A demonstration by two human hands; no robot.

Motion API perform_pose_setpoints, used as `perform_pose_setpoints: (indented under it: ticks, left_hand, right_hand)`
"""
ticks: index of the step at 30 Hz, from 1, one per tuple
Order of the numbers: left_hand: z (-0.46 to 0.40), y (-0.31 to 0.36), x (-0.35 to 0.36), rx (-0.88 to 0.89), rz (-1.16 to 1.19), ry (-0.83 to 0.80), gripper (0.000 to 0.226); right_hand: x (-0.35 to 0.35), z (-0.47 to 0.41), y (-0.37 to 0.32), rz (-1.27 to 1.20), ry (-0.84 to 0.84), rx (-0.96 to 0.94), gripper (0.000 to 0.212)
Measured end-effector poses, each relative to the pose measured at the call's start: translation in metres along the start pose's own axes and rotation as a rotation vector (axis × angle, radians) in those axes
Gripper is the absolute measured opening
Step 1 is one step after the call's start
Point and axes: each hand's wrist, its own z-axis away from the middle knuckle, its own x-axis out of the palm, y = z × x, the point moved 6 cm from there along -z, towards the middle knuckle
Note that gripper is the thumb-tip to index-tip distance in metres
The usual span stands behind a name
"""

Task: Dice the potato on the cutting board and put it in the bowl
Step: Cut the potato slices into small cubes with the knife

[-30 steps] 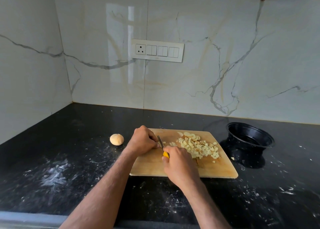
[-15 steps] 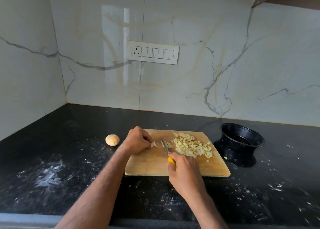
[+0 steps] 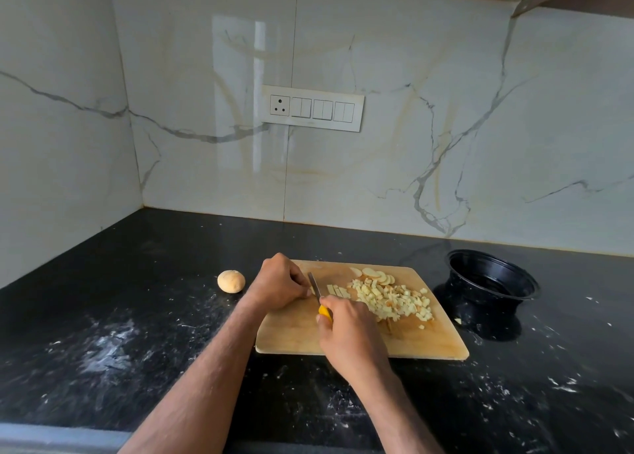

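A knife (image 3: 315, 285) is gripped by the right hand (image 3: 346, 333) on the cutting board (image 3: 291, 330); potato strips (image 3: 338, 291) lie beside the curled fingers of the left hand (image 3: 278, 282), whose hold cannot be told.

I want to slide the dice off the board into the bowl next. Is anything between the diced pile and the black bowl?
Nothing visible blocks that path. The diced potato lies on the right half of the cutting board, and the black bowl stands just off its right edge. Only one stray potato bit lies on the countertop between them.

Bowl (image 3: 491, 278) right of cutting board (image 3: 360, 345).
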Motion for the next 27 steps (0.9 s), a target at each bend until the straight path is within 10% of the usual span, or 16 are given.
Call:
perform_pose_setpoints:
  ticks: [27]
  left_hand:
    - [-0.004,-0.006,0.0,0.025,0.039,0.033,0.014]
  right_hand:
    - [-0.035,0.028,0.015,-0.055,-0.026,0.011,0.031]
